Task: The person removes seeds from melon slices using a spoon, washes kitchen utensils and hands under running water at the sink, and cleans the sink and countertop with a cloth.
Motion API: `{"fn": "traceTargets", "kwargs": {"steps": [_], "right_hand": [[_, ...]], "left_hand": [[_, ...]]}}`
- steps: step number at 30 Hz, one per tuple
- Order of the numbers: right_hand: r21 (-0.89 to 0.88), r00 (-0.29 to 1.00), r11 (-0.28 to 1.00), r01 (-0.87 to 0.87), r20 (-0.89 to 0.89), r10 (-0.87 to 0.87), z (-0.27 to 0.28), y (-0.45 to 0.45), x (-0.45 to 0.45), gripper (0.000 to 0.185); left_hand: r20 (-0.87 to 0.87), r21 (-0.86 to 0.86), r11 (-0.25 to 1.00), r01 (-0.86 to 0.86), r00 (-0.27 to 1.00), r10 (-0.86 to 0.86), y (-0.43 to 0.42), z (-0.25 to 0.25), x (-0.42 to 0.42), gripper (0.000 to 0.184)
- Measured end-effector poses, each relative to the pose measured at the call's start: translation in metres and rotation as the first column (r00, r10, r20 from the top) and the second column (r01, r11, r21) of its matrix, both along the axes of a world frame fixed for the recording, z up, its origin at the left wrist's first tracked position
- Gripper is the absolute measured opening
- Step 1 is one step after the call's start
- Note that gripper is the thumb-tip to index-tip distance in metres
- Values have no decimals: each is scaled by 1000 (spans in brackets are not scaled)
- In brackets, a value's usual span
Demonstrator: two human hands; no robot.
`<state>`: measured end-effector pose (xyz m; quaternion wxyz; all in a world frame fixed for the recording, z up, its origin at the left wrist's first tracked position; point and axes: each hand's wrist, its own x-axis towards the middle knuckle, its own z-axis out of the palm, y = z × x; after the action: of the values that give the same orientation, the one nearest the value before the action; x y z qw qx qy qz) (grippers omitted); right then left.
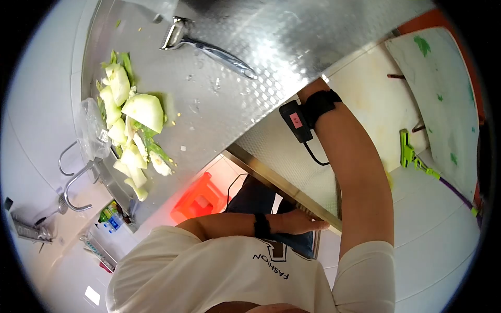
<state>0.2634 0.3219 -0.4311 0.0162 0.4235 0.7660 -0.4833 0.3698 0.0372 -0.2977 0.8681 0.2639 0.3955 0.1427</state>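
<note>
My left hand (301, 222) is at the front edge of an open drawer (276, 183), its thumb along the edge and its other fingers mostly hidden. My right forearm reaches over the drawer, and my right hand is hidden beneath the steel counter (209, 112). On the counter lie a metal peeler (222, 56) and a pile of pale green vegetable pieces (143, 111) with leafy scraps. A crumpled clear plastic container or bag (93, 130) is beside the pile.
An orange-red plastic stool or bin (201, 201) stands below the counter. Metal hooks (78, 188) hang at the left. At the right are a green-headed mop or squeegee (409, 151) and a white board-like surface (438, 94) with green marks.
</note>
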Motion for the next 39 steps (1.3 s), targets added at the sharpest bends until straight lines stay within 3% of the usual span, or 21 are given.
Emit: {"fn": "traceTargets", "kwargs": {"steps": [4, 6, 9, 12, 15, 17, 19, 21, 22, 24, 25, 26, 28, 29, 30, 31, 34, 36, 37, 38, 39], "right_hand": [[59, 999, 997, 40, -34, -38, 9, 1, 2, 35], [74, 995, 995, 71, -72, -66, 16, 3, 5, 35], [57, 977, 989, 138, -171, -126, 40, 7, 19, 36], [-123, 935, 971, 205, -270, -231, 73, 14, 60, 37], [-494, 893, 851, 180, -280, -351, 41, 17, 144, 41], [-599, 875, 753, 273, -170, -453, 79, 14, 216, 44], [-560, 855, 700, 443, 29, -518, 106, 9, 289, 41], [-468, 698, 595, 653, 67, -713, 148, -11, 346, 37], [-448, 651, 564, 693, 54, -757, 158, -24, 377, 42], [-489, 473, 420, 765, -17, -881, 171, -61, 432, 49], [-480, 426, 384, 789, -23, -904, 174, -85, 455, 52], [-457, 399, 356, 815, -4, -917, 186, -111, 463, 57], [-484, 331, 275, 831, 32, -943, 193, -168, 485, 59], [-493, 299, 226, 840, 73, -951, 194, -197, 490, 58], [-511, 245, 163, 844, 97, -965, 196, -225, 491, 55], [-551, 165, 71, 831, 122, -979, 196, -253, 493, 49], [-609, 80, -59, 791, 199, -977, 208, -313, 480, 50], [-634, 37, -129, 762, 242, -970, 224, -334, 464, 49], [-643, 29, -140, 753, 245, -969, 231, -342, 457, 48], [-651, 22, -150, 744, 248, -969, 235, -348, 455, 47], [-649, 7, -160, 744, 248, -969, 235, -355, 458, 47]], "left_hand": [[-5, 115, 991, 65, 998, -65, -3, -12, 6, 39], [-161, 354, 935, -6, 985, 67, -17, -20, 16, 38], [-68, 251, 964, -83, 992, 103, 0, -3, 5, 36], [-16, 178, 977, -121, 992, 125, 12, 8, 2, 42], [-40, 215, 973, -84, 995, 94, 16, 6, 5, 43], [-39, 294, 930, -220, 970, 242, 18, 4, 12, 37], [-27, 285, 924, -254, 962, 272, 33, 2, 18, 35], [-63, 266, 925, -270, 953, 296, 62, 11, 18, 31], [1, 252, 881, -399, 911, 413, 75, 9, 24, 31], [-78, 126, 915, -384, 915, 395, 117, 17, 22, 38], [-118, 252, 916, -311, 930, 348, 136, 8, 17, 40], [55, 187, 893, -410, 912, 408, 151, -24, 19, 42], [100, 363, 781, -508, 855, 509, 192, -14, 3, 43], [99, 253, 726, -639, 764, 638, 209, -20, 1, 37], [19, 352, 739, -574, 794, 608, 219, -12, -7, 39], [34, 228, 713, -663, 737, 675, 229, -19, -8, 37], [64, 205, 631, -748, 653, 754, 235, -23, -13, 32], [88, 258, 624, -738, 661, 745, 243, -13, -22, 30], [-309, 774, 599, -205, 704, 640, 243, -25, -27, 31], [-120, 528, 606, -595, 654, 747, 255, -23, -27, 32], [9, 158, 509, -846, 517, 856, 271, -20, -29, 34]]}}
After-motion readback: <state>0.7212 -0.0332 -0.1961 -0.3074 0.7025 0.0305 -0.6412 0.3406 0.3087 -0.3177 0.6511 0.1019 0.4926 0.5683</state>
